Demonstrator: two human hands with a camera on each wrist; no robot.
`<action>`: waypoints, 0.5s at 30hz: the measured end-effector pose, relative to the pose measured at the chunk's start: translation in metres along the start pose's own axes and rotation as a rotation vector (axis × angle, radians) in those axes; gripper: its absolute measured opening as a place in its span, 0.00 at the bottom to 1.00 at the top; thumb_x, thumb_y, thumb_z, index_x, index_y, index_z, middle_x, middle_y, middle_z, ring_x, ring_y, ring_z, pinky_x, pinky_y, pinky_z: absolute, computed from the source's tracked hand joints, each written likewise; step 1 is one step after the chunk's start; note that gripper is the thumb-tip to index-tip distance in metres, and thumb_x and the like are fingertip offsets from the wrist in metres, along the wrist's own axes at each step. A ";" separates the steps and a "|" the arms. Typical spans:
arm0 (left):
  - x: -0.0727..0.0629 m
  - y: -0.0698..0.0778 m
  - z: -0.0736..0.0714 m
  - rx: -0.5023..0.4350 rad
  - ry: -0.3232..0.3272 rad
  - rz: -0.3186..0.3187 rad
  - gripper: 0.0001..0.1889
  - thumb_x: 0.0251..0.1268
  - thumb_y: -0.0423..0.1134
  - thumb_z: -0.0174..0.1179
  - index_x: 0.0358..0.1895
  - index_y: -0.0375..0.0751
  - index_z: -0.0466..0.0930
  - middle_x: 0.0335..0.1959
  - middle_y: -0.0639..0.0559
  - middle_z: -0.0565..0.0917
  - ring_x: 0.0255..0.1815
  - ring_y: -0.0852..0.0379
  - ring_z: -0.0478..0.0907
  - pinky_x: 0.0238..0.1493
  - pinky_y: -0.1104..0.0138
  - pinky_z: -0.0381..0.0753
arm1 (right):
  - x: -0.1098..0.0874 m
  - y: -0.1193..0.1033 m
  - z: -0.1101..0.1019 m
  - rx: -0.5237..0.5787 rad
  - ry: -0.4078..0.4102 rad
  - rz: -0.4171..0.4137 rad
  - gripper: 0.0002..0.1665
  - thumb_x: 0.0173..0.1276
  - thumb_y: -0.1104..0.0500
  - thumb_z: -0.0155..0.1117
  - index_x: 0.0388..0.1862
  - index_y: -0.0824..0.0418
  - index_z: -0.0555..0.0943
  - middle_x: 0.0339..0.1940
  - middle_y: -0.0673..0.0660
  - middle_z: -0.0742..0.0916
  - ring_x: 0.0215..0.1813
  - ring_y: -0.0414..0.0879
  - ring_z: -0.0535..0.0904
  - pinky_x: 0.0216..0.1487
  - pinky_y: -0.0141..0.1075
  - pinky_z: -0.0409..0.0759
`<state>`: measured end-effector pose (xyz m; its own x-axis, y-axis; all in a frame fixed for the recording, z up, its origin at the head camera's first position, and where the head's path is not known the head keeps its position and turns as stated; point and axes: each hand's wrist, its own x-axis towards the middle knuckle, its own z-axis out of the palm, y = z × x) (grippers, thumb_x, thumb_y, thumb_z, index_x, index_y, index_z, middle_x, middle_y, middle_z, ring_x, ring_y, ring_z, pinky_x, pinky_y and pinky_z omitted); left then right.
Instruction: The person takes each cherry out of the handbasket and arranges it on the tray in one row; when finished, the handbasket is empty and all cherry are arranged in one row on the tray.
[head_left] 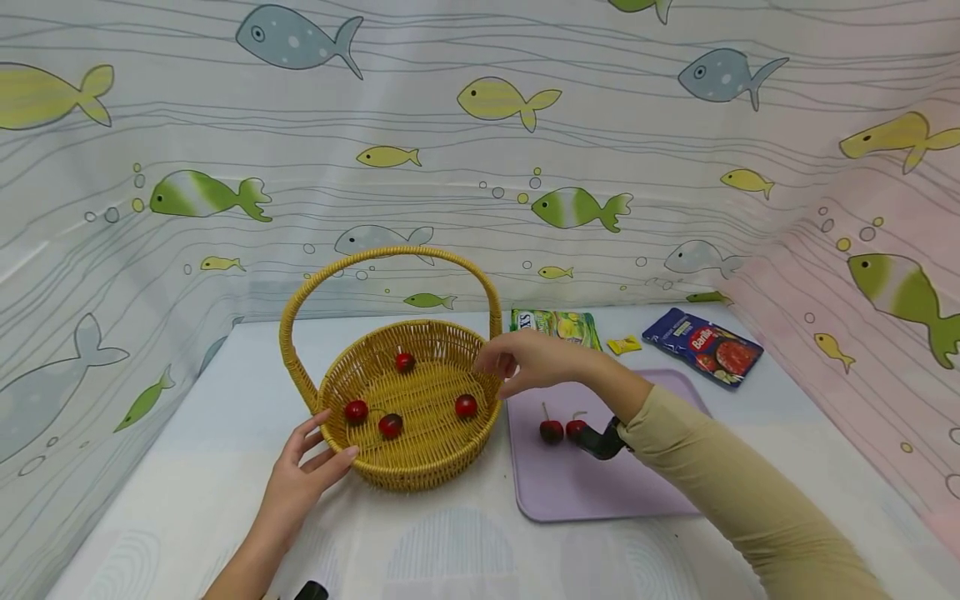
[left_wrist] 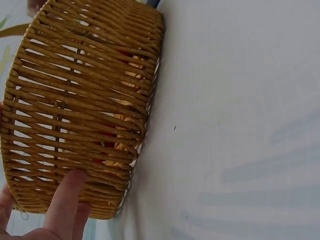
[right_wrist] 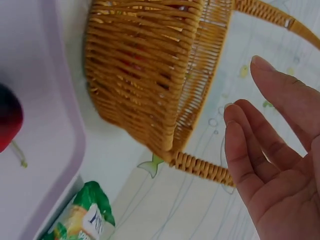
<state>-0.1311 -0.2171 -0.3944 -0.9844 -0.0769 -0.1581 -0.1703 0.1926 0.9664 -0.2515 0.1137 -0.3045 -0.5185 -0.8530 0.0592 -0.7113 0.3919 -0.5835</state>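
Head view: the right hand [head_left: 528,360] is at the right rim of the wicker basket [head_left: 412,477], fingers loosely bent, thumb apart, holding nothing. The left hand [head_left: 300,477] touches the basket's near-left side with relaxed fingers, not gripping it. Four red cherries [head_left: 391,426] lie apart inside the basket. Just to its right, two stemmed cherries [head_left: 551,432] sit near each other on a purple tray [head_left: 585,492]. Behind the tray lie a green packet [head_left: 558,325], a small yellow packet [head_left: 624,345] and a blue pouch [head_left: 693,337].
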 end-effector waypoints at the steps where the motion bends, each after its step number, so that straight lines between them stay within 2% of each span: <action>1: 0.000 0.000 0.000 0.001 0.001 0.000 0.40 0.62 0.43 0.62 0.72 0.50 0.49 0.69 0.36 0.50 0.66 0.40 0.61 0.47 0.68 0.77 | 0.004 -0.001 0.000 0.006 -0.010 0.000 0.22 0.55 0.66 0.71 0.50 0.60 0.79 0.43 0.49 0.82 0.40 0.46 0.79 0.42 0.32 0.78; 6: -0.001 0.000 0.000 0.000 0.003 -0.006 0.40 0.62 0.43 0.62 0.73 0.50 0.48 0.69 0.36 0.50 0.66 0.40 0.60 0.48 0.68 0.77 | 0.025 -0.005 0.002 0.037 -0.062 0.015 0.22 0.56 0.65 0.70 0.50 0.58 0.79 0.41 0.49 0.81 0.42 0.48 0.78 0.41 0.31 0.77; 10: -0.001 0.001 0.000 0.003 0.001 -0.007 0.40 0.62 0.44 0.62 0.73 0.50 0.48 0.69 0.36 0.50 0.66 0.40 0.60 0.48 0.67 0.77 | 0.043 -0.006 0.003 0.022 -0.077 -0.008 0.22 0.56 0.64 0.71 0.50 0.58 0.78 0.40 0.49 0.81 0.42 0.47 0.78 0.41 0.30 0.77; 15: -0.001 0.001 0.000 0.004 0.002 -0.007 0.40 0.62 0.44 0.62 0.72 0.50 0.49 0.69 0.36 0.50 0.66 0.40 0.61 0.48 0.67 0.77 | 0.065 -0.011 0.005 0.018 -0.100 0.001 0.21 0.57 0.65 0.69 0.51 0.58 0.78 0.41 0.54 0.81 0.41 0.44 0.78 0.42 0.29 0.76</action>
<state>-0.1307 -0.2168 -0.3939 -0.9832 -0.0801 -0.1643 -0.1771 0.1956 0.9646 -0.2749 0.0527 -0.2980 -0.4682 -0.8834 -0.0222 -0.7018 0.3870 -0.5980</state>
